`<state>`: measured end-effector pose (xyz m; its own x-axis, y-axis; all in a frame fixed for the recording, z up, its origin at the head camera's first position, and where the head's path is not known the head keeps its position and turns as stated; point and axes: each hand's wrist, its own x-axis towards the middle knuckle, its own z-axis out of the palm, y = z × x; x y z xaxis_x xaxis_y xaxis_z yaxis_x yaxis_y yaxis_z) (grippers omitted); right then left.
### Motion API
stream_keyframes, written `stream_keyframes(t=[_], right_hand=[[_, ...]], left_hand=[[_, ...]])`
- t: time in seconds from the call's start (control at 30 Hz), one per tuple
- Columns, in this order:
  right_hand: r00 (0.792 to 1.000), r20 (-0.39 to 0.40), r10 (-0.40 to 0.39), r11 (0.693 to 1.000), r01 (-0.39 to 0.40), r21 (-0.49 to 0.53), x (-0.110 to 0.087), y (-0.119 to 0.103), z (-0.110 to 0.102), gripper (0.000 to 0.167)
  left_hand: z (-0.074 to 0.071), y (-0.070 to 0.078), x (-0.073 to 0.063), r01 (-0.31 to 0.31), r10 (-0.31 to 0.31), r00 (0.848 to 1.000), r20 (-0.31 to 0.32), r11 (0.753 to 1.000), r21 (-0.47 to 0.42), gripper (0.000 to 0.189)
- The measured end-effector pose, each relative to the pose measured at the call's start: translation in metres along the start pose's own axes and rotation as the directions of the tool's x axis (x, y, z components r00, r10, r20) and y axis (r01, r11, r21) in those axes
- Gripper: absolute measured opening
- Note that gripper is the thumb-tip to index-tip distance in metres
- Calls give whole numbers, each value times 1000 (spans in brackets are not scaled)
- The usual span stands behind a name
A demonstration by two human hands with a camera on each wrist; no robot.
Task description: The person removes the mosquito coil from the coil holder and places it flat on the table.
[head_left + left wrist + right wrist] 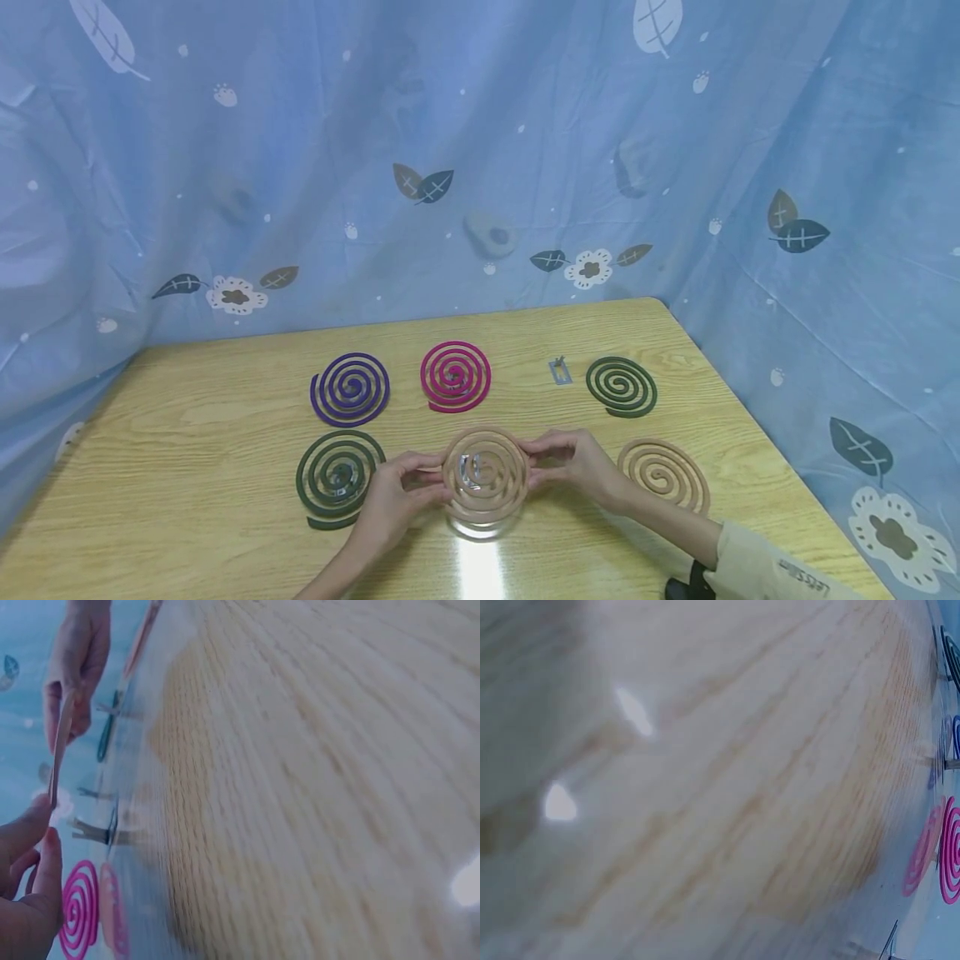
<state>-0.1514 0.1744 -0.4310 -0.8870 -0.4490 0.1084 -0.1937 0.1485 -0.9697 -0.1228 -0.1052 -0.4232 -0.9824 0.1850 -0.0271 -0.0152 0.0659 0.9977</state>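
Observation:
A tan mosquito coil [486, 475] is pinched at its left edge by my left hand [401, 493] and at its right edge by my right hand [577, 462]. A small silver metal stand [469, 472] shows through the gaps between its rings. In the left wrist view the coil [62, 746] appears edge-on, with the fingers of the left hand [30, 877] below it and the right hand [79, 671] above. Close to the left hand is a dark green coil [307, 479] with metal beneath its centre. Neither hand appears in the right wrist view.
Behind are a purple coil [351, 390] and a magenta coil [455, 377]. Another flat metal stand [559, 370] lies near a second dark green coil [621, 387]. A second tan coil [663, 475] is beside the right forearm. A blue patterned curtain [480, 167] borders the wooden table [225, 400].

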Motion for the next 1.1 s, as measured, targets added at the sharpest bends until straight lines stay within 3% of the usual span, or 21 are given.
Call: stream_keyframes(t=[0.33,0.7,0.93,1.1], right_hand=[[1000,0,32,999,-32,22,-6,1,-4,47],[1000,10,-5,1000,5,-14,-10,5,-10,48],[1000,11,23,1000,-23,7,-17,5,-11,50],[1000,26,6,1000,-7,17,-20,4,-13,50]], left_hand=[[6,2,-1,-3,4,1000,24,999,-32,46],[14,-2,-1,-21,23,999,41,999,-45,48],[17,-2,-2,-12,12,998,63,1000,8,50],[19,-3,-3,2,-1,998,70,1000,-6,51]])
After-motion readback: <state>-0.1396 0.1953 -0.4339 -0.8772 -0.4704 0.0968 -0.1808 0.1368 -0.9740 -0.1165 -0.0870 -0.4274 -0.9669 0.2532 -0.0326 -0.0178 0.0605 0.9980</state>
